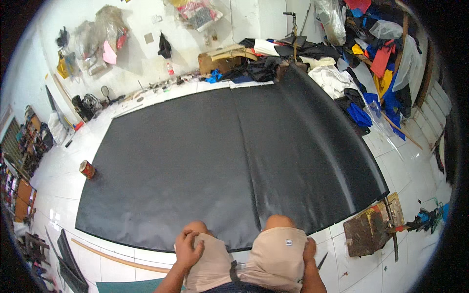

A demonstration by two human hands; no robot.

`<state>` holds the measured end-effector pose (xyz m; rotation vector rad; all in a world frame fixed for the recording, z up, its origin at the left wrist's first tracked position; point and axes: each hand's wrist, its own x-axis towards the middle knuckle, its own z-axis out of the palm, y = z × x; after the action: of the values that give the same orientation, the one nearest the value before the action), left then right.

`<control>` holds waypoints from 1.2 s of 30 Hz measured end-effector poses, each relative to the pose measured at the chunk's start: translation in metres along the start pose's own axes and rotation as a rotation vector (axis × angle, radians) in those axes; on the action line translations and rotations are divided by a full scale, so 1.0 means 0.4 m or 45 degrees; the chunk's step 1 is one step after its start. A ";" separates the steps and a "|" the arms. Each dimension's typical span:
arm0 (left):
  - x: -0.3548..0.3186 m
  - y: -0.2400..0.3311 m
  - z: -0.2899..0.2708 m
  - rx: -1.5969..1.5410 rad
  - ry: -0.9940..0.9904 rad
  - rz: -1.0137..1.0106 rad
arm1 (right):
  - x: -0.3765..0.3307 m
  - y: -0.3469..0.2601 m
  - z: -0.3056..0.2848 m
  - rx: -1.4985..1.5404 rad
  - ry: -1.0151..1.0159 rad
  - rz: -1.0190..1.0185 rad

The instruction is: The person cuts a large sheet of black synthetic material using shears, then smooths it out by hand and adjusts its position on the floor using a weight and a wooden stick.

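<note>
A large black sheet (195,156) lies spread on the white tiled floor, with a seam or fold running down its middle. I kneel at its near edge in beige shorts. My left hand (188,248) rests on my left thigh, fingers loosely curled, holding nothing. My right hand (309,251) lies against my right thigh by the floor; only its back shows, and I cannot tell if it holds something. A dark pointed tool (322,261) lies on the tiles just beside it.
A red can (87,169) stands at the sheet's left edge. A long wooden stick (122,260) lies near the front left. A worn board with a metal tool (372,224) sits at right. Piles of coloured fabric (371,73) fill the back right.
</note>
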<state>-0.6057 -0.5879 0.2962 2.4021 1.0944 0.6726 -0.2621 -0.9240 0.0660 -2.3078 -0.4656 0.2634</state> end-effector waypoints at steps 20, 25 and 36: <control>-0.088 0.236 -0.330 0.146 -0.913 -0.274 | 0.416 -0.430 -0.074 0.321 -0.095 0.804; -0.091 0.361 -0.418 -0.053 -1.055 -0.362 | 0.524 -0.725 -0.346 0.535 0.142 0.844; 0.596 0.628 -0.335 -0.327 -0.851 -0.133 | 0.584 -1.229 -0.665 0.701 0.240 0.491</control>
<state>-0.4011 -0.5319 0.6012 2.0830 0.7778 -0.0428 -0.0865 -0.6805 0.5922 -1.8356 0.1440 0.3111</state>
